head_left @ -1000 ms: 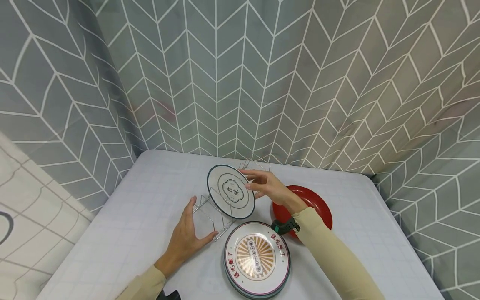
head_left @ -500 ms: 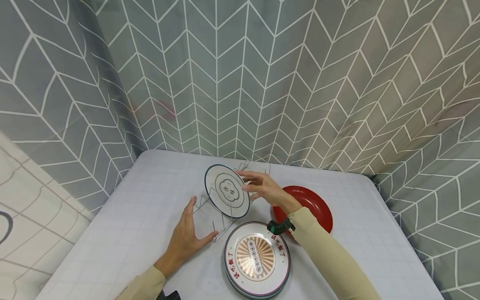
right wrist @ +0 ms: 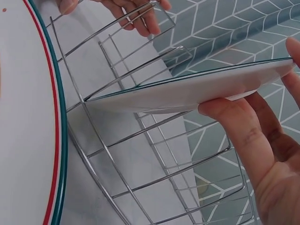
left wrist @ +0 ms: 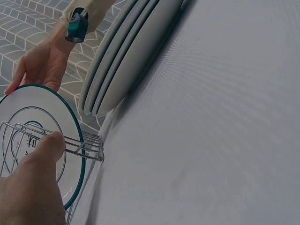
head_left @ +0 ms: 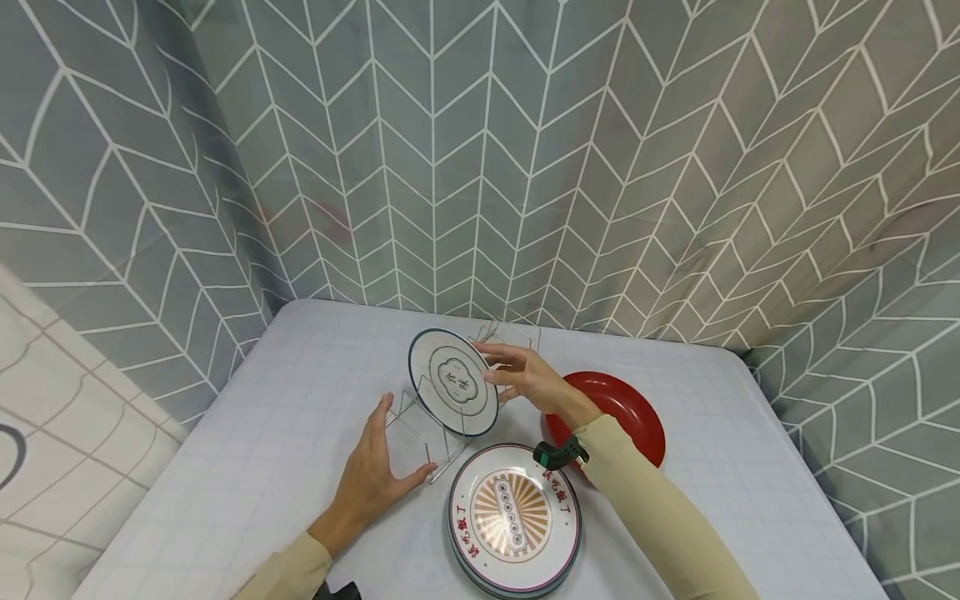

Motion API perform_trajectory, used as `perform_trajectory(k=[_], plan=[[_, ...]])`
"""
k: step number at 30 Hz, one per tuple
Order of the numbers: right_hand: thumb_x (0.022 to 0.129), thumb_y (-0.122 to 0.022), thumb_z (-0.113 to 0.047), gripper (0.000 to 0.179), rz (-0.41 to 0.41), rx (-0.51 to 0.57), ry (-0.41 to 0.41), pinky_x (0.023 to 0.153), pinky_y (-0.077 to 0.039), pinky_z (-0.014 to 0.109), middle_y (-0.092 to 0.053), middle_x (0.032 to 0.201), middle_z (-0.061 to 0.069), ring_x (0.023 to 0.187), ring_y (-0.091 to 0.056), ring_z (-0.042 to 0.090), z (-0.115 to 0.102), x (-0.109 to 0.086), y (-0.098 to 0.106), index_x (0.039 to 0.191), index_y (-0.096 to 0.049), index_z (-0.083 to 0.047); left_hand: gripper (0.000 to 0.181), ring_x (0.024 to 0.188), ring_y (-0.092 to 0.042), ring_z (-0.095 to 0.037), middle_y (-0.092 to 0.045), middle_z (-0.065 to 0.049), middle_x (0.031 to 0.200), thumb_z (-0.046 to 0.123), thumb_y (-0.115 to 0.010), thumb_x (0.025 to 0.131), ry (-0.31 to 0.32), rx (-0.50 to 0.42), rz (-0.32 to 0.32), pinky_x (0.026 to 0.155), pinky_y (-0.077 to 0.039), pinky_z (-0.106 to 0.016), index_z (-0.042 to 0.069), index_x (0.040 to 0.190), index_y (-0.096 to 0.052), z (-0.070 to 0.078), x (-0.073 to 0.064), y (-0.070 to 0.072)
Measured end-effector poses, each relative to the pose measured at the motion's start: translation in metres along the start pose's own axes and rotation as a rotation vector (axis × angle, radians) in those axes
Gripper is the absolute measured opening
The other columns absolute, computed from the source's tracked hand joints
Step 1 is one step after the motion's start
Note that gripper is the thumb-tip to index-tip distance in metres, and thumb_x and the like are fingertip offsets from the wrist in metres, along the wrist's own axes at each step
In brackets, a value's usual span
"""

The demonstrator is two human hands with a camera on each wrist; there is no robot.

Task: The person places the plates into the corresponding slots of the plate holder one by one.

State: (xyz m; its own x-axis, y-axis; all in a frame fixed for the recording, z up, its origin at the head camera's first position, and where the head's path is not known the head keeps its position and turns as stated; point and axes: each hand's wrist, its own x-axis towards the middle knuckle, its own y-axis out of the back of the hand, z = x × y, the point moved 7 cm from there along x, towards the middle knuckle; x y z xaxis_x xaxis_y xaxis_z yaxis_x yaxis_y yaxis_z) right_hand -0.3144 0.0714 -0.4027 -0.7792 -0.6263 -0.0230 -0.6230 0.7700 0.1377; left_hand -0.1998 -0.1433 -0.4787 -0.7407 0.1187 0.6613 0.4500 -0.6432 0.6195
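Note:
A white plate (head_left: 450,408) with a dark teal rim and a printed centre stands tilted in a wire dish rack (head_left: 448,463). My right hand (head_left: 534,382) pinches its right edge; in the right wrist view the thumb (right wrist: 239,126) lies against the plate's underside (right wrist: 154,98). The plate's lower edge sits between the rack's wires. At the rack's near left end, my left hand (head_left: 371,467) grips the frame, thumb and fingers spread across its width. The left wrist view has that thumb (left wrist: 47,150) over the wires, in front of the plate (left wrist: 70,112).
A stack of several plates (head_left: 517,567), the top one with red lettering and an orange sunburst, lies just in front of the rack. A red plate (head_left: 626,408) rests to the right, partly under the right forearm. Patterned curtains (head_left: 480,167) hang behind the white-covered table (head_left: 322,358).
My right hand and the plate have shifted slightly left, then stayed nearly still over the last half second. The left hand keeps its place on the rack.

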Motion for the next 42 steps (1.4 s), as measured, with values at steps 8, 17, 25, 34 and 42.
perform_trajectory(k=[8, 17, 25, 34, 42], plan=[[0.097, -0.061, -0.018, 0.058, -0.007, 0.126, 0.076, 0.092, -0.056, 0.05, -0.045, 0.143, 0.027, 0.117, -0.059, 0.023, -0.009, -0.018, 0.007, 0.15, -0.04, -0.013, 0.121, 0.137, -0.042, -0.038, -0.038, -0.027, 0.15, 0.062, -0.078, 0.07, 0.008, 0.005, -0.003, 0.119, -0.013, -0.012, -0.007, 0.152, -0.021, 0.001, -0.004, 0.0], [0.101, -0.052, -0.014, 0.051, -0.015, 0.189, 0.059, 0.093, -0.049, 0.058, -0.038, 0.145, 0.036, 0.123, -0.059, 0.022, 0.014, -0.074, 0.027, 0.15, -0.038, -0.008, 0.122, 0.138, -0.04, -0.039, -0.036, -0.026, 0.151, 0.059, -0.08, 0.07, 0.02, 0.0, -0.023, 0.12, -0.015, -0.015, -0.006, 0.152, -0.019, 0.0, -0.004, 0.002], [0.098, -0.052, -0.004, 0.049, -0.043, -0.046, 0.026, 0.1, -0.052, 0.045, -0.052, 0.14, 0.027, 0.129, -0.052, 0.036, 0.05, -0.112, 0.027, 0.145, -0.04, 0.003, 0.122, 0.138, -0.04, -0.039, -0.037, -0.027, 0.151, 0.057, -0.082, 0.068, 0.004, 0.001, -0.01, 0.119, -0.014, -0.013, -0.008, 0.151, -0.02, 0.001, -0.001, 0.002], [0.096, -0.057, -0.009, 0.053, -0.167, -0.124, -0.001, 0.105, -0.046, 0.021, -0.046, 0.146, 0.025, 0.135, -0.04, 0.046, 0.066, -0.123, 0.018, 0.145, -0.041, 0.002, 0.122, 0.137, -0.04, -0.039, -0.039, -0.028, 0.149, 0.059, -0.082, 0.068, 0.003, -0.009, 0.011, 0.119, -0.014, -0.012, -0.008, 0.151, -0.022, 0.003, 0.0, 0.003], [0.09, -0.069, -0.015, 0.061, -0.161, -0.418, -0.03, 0.108, -0.046, 0.039, -0.048, 0.149, 0.012, 0.134, -0.048, 0.034, 0.066, -0.125, 0.011, 0.146, -0.045, -0.009, 0.121, 0.139, -0.039, -0.037, -0.037, -0.025, 0.152, 0.062, -0.078, 0.07, 0.013, -0.012, -0.005, 0.119, -0.013, -0.011, -0.007, 0.152, -0.021, 0.004, 0.001, 0.002]])
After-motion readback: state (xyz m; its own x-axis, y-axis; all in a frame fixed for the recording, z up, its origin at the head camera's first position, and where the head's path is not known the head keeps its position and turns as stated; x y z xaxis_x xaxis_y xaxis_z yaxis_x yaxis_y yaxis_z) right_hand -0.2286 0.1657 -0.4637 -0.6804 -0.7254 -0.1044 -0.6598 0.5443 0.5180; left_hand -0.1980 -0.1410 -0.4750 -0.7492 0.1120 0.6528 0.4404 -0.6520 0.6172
